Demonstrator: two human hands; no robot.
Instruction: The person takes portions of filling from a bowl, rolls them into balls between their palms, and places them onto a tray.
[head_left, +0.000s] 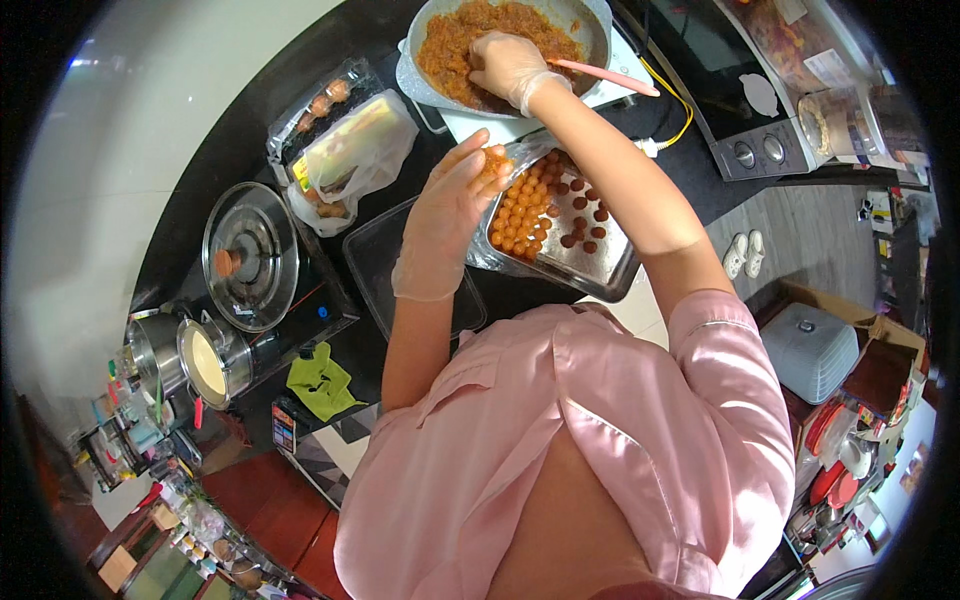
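My left hand (448, 210), in a clear plastic glove, holds a lump of orange-brown filling (496, 160) at its fingers. My right hand (510, 67), gloved too, reaches into a speckled grey pan (595, 34). Its fingers curl down into the orange-brown mash (480, 19), and their tips are hidden. A pink-handled utensil (604, 76) leans in the mash, its handle over the pan's rim. Below my right forearm lies a metal tray (611, 266). Glossy orange balls (520, 214) crowd its left side; darker brown balls (580, 223) are spread farther right.
The pan stands on a white cooktop (630, 64). Left of my left hand are bagged food (360, 150), an egg carton (322, 101) and a clear plastic lid (405, 262). A glass pot lid (250, 255) rests farther left. A microwave oven (761, 150) and yellow cable (686, 109) are at right.
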